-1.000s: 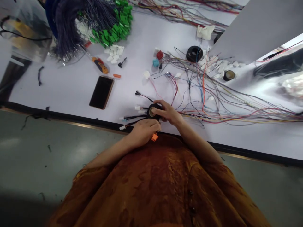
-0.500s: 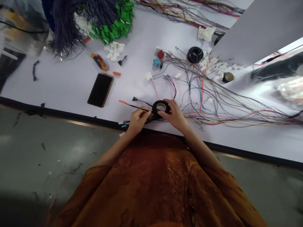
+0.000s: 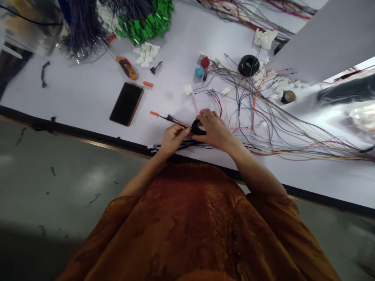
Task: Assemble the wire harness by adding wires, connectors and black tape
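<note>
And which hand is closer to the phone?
The left hand. It is just to the right of the phone and a little lower in the picture. The right hand is farther off on that same side, holding the roll of black tape.

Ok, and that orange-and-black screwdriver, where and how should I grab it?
Grip the orange-and-black screwdriver by its thick handle, probably from above, pinching across its width. It lies flat, handle end toward you, thin metal shaft pointing away toward the bundled purple wires; the black rectangular phone crowds the near side.
</note>
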{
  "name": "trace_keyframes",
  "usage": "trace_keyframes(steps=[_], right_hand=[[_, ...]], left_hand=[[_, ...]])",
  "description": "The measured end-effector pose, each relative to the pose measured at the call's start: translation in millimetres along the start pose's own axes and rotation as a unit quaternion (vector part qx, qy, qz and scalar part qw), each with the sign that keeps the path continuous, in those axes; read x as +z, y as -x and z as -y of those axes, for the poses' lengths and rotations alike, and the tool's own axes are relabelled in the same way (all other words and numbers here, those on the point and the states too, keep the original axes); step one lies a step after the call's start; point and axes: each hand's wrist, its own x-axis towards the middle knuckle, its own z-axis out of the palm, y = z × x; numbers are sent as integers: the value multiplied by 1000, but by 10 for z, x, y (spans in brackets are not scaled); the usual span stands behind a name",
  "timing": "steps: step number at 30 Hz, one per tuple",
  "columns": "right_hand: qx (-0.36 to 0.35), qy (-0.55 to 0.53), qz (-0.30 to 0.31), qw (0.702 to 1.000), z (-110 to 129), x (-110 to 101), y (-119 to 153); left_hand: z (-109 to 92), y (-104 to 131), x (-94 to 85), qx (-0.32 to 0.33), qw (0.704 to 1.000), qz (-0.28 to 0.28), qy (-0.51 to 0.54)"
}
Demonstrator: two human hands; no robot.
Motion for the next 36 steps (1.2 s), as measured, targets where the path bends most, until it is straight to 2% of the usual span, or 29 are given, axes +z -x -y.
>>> trace_keyframes(steps=[4, 7, 10, 14, 21, 23, 25, 27, 29, 30, 31, 33, 36], right_hand=[[-71, -84, 31, 993, -59, 17, -24], [-122, -152, 29, 980, -128, 46, -54], [-113, -183, 23, 976, -155, 110, -65], [-75, -145, 7, 987, -103, 165, -39], [-103, -113, 18, 988, -52, 18, -36], [-90, -60, 5, 994, 68, 30, 30], [-103, -14, -4, 995, 297, 90, 153], [-183, -11, 24, 983, 557, 160, 272], [-247, -43, 57, 966, 696, 182, 287], [-214, -56, 39, 974, 677, 168, 233], [-121, -64, -10, 991, 590, 138, 138], [-54, -60, -53, 995, 249, 66, -129], [45, -53, -149, 986, -340, 23, -488]], left_hand=[[-7, 2, 21, 31, 999, 6, -26], [0, 11, 34, 48, 998, 11, -50], [1, 3, 63, 59, 996, 4, -65], [-21, -23, 97, 28, 998, 28, -50], [9, 9, 122, 36, 999, -17, -33], [54, 4, 124, 35, 999, -21, -16], [106, -35, 113, 31, 999, -40, 3], [143, -105, 89, 16, 997, -76, 9], [150, -181, 59, -17, 996, -84, 16], [139, -212, 44, -35, 997, -68, 29], [121, -235, 28, -51, 996, -44, 50], [65, -253, -8, -71, 993, -4, 94], [-44, -199, -93, -73, 991, -9, 114]])
